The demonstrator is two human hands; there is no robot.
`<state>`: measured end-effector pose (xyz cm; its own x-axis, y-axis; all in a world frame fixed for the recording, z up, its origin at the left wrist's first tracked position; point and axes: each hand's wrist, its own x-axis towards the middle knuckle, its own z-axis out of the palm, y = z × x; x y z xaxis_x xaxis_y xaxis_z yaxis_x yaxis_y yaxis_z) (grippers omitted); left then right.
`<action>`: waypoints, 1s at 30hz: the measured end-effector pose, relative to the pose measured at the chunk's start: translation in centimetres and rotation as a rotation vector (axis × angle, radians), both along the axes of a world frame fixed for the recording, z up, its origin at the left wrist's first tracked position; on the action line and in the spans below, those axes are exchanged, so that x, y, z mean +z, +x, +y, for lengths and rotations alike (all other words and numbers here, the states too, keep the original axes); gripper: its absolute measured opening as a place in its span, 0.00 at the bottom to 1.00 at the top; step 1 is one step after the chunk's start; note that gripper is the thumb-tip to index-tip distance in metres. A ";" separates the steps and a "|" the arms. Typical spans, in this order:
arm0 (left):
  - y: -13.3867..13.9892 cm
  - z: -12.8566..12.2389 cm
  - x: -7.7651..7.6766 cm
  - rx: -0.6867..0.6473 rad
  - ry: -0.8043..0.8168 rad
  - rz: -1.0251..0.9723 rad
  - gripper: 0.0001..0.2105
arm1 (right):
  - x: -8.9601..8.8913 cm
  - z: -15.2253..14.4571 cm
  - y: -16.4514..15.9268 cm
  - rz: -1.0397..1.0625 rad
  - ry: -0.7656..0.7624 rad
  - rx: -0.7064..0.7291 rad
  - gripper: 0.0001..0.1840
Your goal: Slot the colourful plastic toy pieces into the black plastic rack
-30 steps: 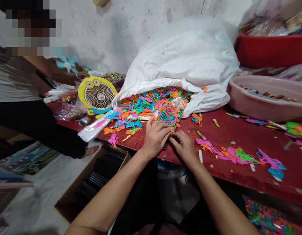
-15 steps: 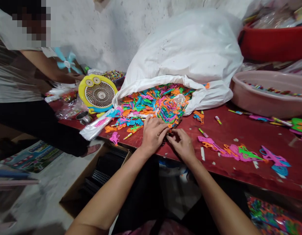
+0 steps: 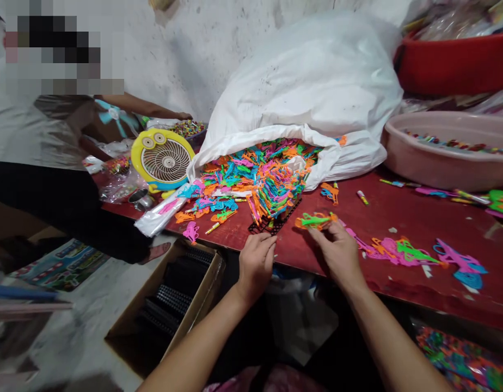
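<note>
My left hand (image 3: 256,264) is closed at the near end of a black plastic rack (image 3: 286,218) on the red table. Tightly packed rows of small plastic toy guns (image 3: 276,190) in orange, green, pink and blue stand upright in the rack. My right hand (image 3: 339,253), to the right of the rack, pinches green and orange toy guns (image 3: 314,220) just above the table; I cannot tell how many. Behind the rack, a big white sack (image 3: 312,81) lies with its mouth towards me, and loose toy guns (image 3: 231,169) spill out of it.
Loose pink and green toy guns (image 3: 402,251) lie at the right, before a pink basin (image 3: 439,163). A yellow fan (image 3: 167,162) stands at the left. Below the table edge is a carton (image 3: 202,305) of black racks. A person (image 3: 43,130) works at the far left.
My right hand has moved right, away from the rack, and now holds toy guns. My left hand has drawn back to the rack's near end. The person at left now reaches towards a far basin.
</note>
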<state>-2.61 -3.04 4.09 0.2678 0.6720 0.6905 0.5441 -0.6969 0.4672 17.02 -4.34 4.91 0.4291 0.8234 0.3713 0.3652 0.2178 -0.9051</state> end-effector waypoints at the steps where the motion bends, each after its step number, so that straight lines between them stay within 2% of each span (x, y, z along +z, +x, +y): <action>1: 0.0 0.1 -0.5 0.016 -0.012 0.062 0.12 | -0.1 0.0 0.3 0.107 -0.036 -0.018 0.12; 5: 1.3 0.9 -0.6 0.121 -0.081 0.321 0.18 | -0.6 0.0 0.5 0.442 -0.056 0.037 0.17; 10: 3.5 1.2 0.0 0.246 -0.176 0.483 0.17 | -1.0 -0.3 0.8 0.537 -0.005 0.083 0.15; 15: 3.2 0.6 -0.6 0.229 -0.044 0.392 0.13 | -1.2 -0.5 1.1 0.627 0.032 0.061 0.14; 22: 2.5 0.3 -0.9 0.149 0.086 0.320 0.14 | -1.8 -0.2 0.9 0.624 0.016 0.060 0.16; 25: 2.4 -0.1 -0.2 0.105 0.112 0.269 0.13 | -2.0 -0.3 1.0 0.634 0.020 0.068 0.15; 30: 3.1 -2.2 2.0 -0.002 0.070 0.168 0.11 | -1.4 -0.7 0.7 0.651 0.036 0.046 0.14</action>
